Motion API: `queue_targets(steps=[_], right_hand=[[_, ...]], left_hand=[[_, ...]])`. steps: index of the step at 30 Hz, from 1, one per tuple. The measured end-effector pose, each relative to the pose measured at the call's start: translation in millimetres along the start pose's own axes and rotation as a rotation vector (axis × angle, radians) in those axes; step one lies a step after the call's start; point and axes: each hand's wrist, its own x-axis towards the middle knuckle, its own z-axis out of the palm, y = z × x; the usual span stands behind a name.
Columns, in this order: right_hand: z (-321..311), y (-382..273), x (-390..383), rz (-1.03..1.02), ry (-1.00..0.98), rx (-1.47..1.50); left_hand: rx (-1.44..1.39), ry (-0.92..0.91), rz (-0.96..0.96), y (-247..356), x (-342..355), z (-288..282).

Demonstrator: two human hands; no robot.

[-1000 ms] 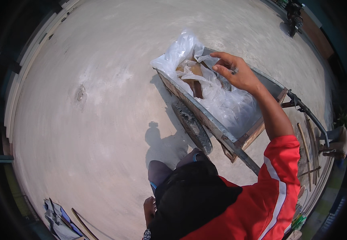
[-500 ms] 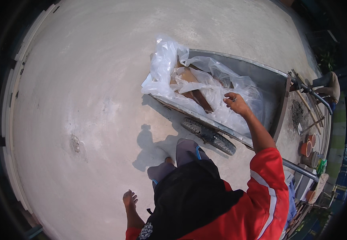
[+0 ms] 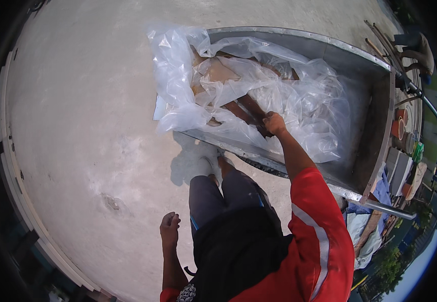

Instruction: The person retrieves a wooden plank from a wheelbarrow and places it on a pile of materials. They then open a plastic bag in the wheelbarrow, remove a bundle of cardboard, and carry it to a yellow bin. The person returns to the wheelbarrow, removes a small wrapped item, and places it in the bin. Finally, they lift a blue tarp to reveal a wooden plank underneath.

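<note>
Brown strip [image 3: 252, 107] lies amid plastic sheeting [image 3: 309, 105] in the handcart [image 3: 377, 136]. Our right grip [image 3: 273, 124] looks closed on its near end; left grip [image 3: 169, 229] half-curled, contents unclear. We judge a firm hold clear of bunched sheeting works best.

plastic sheeting [image 3: 314, 100]: translucent, glossy, crumpled | cart tray [image 3: 329, 50]: dull sheet metal | brown strips [image 3: 251, 105]: smooth, low sheen | ground [image 3: 92, 110]: matt concrete

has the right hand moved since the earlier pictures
Yes, judged against the cart, the right hand has moved down to a brown strip in it.
</note>
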Motion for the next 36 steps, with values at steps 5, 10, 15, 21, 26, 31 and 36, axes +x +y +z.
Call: queue_targets(steps=[5,10,15,21,26,31,36], right_hand=[[30,18,22,0.131,-0.076,-0.139],[18,4,19,0.2,-0.09,-0.182],[42,6,10,0.194,0.001,-0.384],[39,7,13,0.202,-0.016,-0.439],[37,-1,14,0.229,-0.037,-0.461],[47,4,22,0.242,0.007,-0.551],[47,-3,33,0.298,-0.036,-0.658]], left_hand=[[0.163,-0.131,0.181,76,52,34],[0.165,-0.246,0.409,140,119,60],[0.369,-0.467,0.602,249,177,159],[0.787,-0.757,0.928,289,249,307],[1.169,-0.863,1.119,242,284,400],[1.336,-0.839,1.204,210,291,435],[1.343,-0.78,1.316,194,299,439]])
